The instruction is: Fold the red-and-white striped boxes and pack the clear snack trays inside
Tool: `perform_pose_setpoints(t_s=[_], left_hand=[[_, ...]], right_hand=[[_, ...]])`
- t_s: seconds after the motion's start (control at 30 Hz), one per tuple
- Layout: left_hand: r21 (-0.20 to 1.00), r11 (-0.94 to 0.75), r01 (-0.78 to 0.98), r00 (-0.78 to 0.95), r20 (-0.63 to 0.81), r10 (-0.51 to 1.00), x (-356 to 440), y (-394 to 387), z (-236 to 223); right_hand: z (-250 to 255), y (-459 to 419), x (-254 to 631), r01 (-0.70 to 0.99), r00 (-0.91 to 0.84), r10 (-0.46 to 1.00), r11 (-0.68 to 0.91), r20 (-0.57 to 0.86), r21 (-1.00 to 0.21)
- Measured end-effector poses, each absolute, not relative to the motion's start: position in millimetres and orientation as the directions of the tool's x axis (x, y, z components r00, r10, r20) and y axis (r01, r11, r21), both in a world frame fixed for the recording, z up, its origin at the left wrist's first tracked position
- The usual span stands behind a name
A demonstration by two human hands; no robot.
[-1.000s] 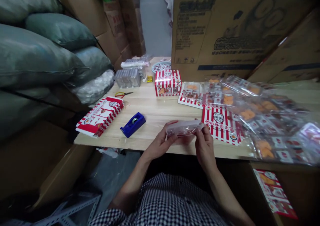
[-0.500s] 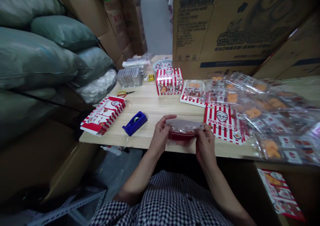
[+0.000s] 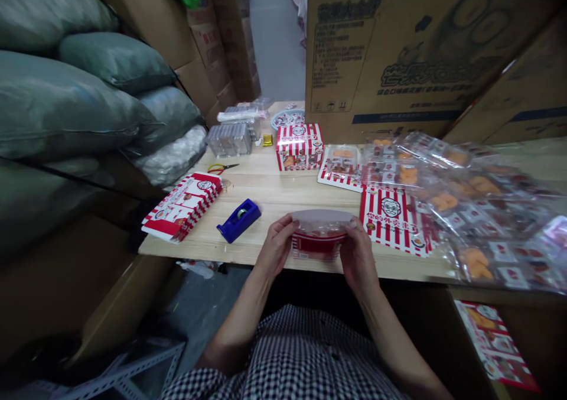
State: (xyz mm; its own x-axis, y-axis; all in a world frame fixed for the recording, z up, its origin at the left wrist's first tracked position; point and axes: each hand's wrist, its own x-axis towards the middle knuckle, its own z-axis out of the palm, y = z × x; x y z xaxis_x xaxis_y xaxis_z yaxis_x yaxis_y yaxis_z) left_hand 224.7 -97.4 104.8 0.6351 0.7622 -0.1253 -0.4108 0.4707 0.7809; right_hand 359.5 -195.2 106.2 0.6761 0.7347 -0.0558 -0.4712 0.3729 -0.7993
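Your left hand [image 3: 277,247] and right hand [image 3: 358,255] are both closed on the ends of a red tub with a clear plastic lid [image 3: 319,237], fingers wrapped around it, and the tub is held up over the near edge of the light wooden table [image 3: 270,196]. Just right of your right hand, a red-and-white striped card [image 3: 392,217] shows a cartoon face with glasses and Chinese lettering, roughly 你的外卖来了. Further right, clear plastic bags of orange pieces [image 3: 482,211] are heaped up and hang over the near edge. At far centre sits a striped box [image 3: 300,146] with the same face, and left of it a stack of clear plastic trays [image 3: 229,139]. A blue tape dispenser [image 3: 239,220] stands left of your left hand, with bare wood between them. Further left, a stack of flattened red-and-white sleeves [image 3: 182,206] sits at the table's left edge, and yellow-handled scissors [image 3: 221,167] lie far of it. A cardboard carton [image 3: 381,51] with Chinese print, too warped to read fully, walls off the far right edge. Grey-green sacks [image 3: 75,98] bank up along the left.
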Motion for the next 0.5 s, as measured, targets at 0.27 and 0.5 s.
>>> perform_pose_setpoints(t_s=[0.27, 0.5], left_hand=[[0.871, 0.377, -0.314, 0.666, -0.082, 0.742, 227, -84, 106], [0.930, 0.291, -0.225, 0.691, -0.058, 0.720, 234, -70, 111]], right_hand=[[106, -206, 374, -0.561, 0.516, 0.849, 0.234, -0.115, -0.794], [107, -188, 390, -0.487, 0.552, 0.824, 0.197, -0.125, -0.851]])
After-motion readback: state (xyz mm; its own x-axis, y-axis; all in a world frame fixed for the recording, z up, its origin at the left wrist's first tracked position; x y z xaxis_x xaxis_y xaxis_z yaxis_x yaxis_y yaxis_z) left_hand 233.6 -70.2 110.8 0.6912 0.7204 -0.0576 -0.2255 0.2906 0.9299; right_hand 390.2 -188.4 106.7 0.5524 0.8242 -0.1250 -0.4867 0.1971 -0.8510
